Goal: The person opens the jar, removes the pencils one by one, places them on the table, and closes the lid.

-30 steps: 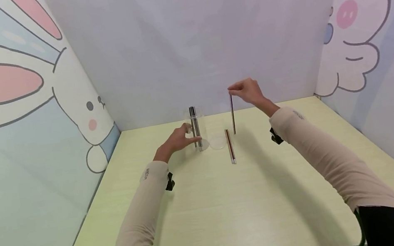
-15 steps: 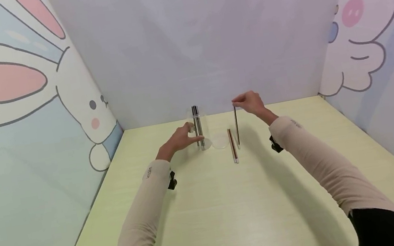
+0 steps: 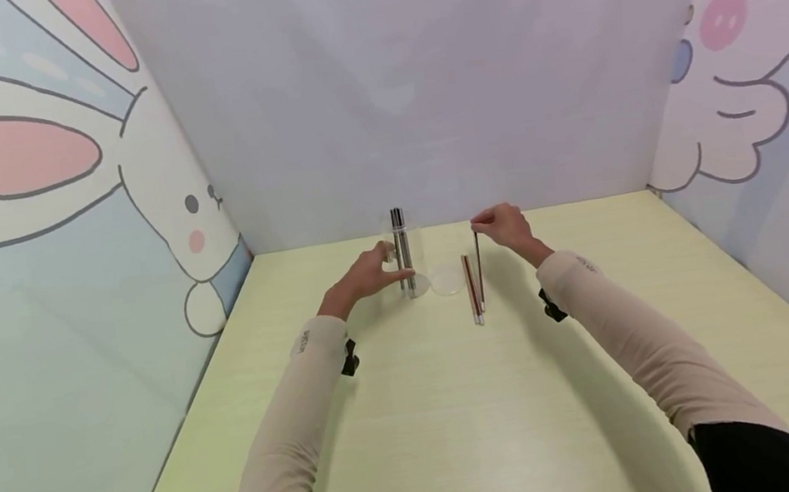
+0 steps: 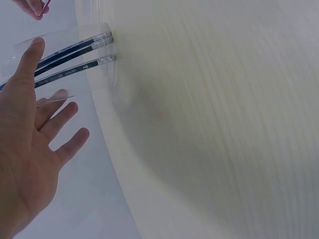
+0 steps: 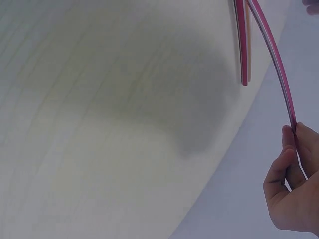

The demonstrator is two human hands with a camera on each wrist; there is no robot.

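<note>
My left hand (image 3: 364,275) holds a clear plastic cup (image 3: 418,253), thumb on the near side and fingers behind. Several dark pencils (image 3: 400,238) stand in it; their eraser ends (image 4: 105,59) rest at the bottom in the left wrist view. Between thumb and fingertips, my right hand (image 3: 504,228) pinches one end of a red-and-dark striped pencil (image 3: 480,272). This pencil hangs upright, its lower end close beside a couple of similar pencils (image 3: 472,292) lying on the table. Whether that end touches the table, I cannot tell.
A clear round disc (image 3: 447,280) lies between the cup and the loose pencils. The pale wooden table (image 3: 427,426) reaches back to a plain grey-white wall (image 3: 411,92). Cartoon-printed walls stand at left and right.
My right hand has come down with the pencil, bringing its lower end near the tabletop beside the lying pencils. The left hand keeps its hold on the cup. The head view has shifted slightly.
</note>
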